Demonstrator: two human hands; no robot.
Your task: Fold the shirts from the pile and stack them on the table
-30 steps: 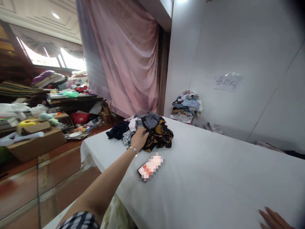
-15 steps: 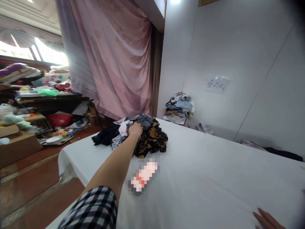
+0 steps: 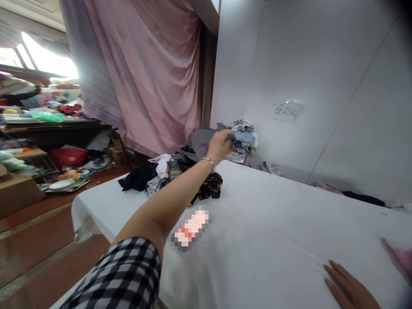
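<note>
My left hand, with a bracelet at the wrist, is closed on a grey garment and holds it up above the heap of clothes. What kind of garment it is does not show. Below it lie a dark navy cloth, a white cloth with red edging and a black garment with a golden pattern, partly behind my forearm. My right hand rests on the white tabletop at the lower right, fingers stretched out, holding nothing.
A pixelated oblong thing lies near my left forearm. Folded clothes are stacked by the wall beyond the table. A pink cloth is at the right edge, dark clothing along the far side. A pink curtain hangs behind.
My left hand has lifted the grey garment off the heap, upward and to the right. My right hand shows more in view, and the pink cloth has appeared at the right edge.
</note>
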